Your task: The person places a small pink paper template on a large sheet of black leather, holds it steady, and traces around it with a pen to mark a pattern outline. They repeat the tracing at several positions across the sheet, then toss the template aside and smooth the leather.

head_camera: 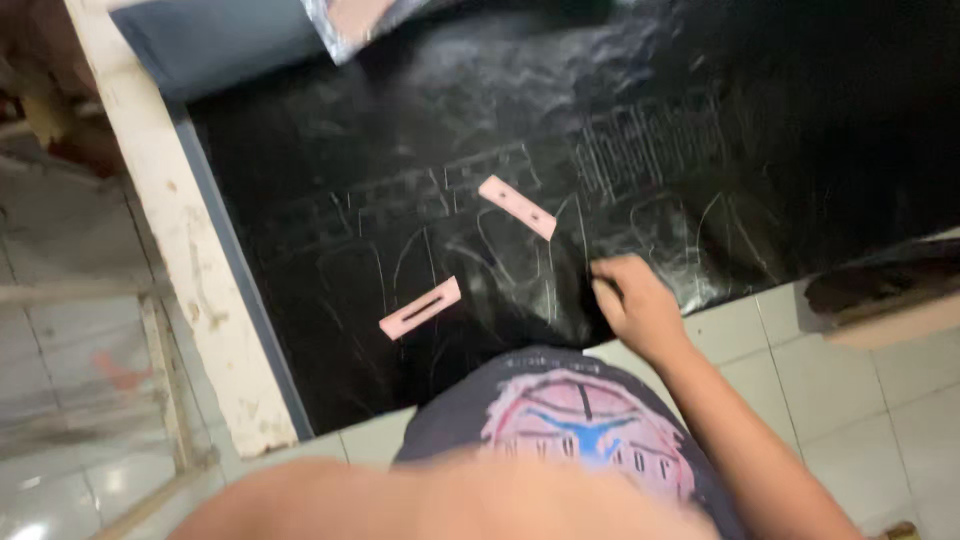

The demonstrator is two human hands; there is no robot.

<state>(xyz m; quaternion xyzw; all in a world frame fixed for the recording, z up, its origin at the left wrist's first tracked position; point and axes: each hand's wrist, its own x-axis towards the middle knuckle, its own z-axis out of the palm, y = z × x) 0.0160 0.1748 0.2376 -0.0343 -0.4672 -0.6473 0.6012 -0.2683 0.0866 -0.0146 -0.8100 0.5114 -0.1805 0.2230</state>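
A large black sheet (620,130) marked with pale chalk outlines lies spread over a table. My right hand (635,305) is at the sheet's near edge with its fingers curled over that edge. Two small pink rectangular templates rest on the sheet. One pink template (517,207) lies just up and left of my right hand, and the other pink template (420,308), which has a dark slot, is further left. A blurred bare forearm (430,505) crosses the bottom of the view. My left hand itself is out of sight.
A worn white wooden beam (175,230) runs along the table's left side. White floor tiles (880,400) show below and to the right. A shiny wrapped item (350,25) sits at the sheet's far edge. My dark printed shirt (570,420) fills the lower middle.
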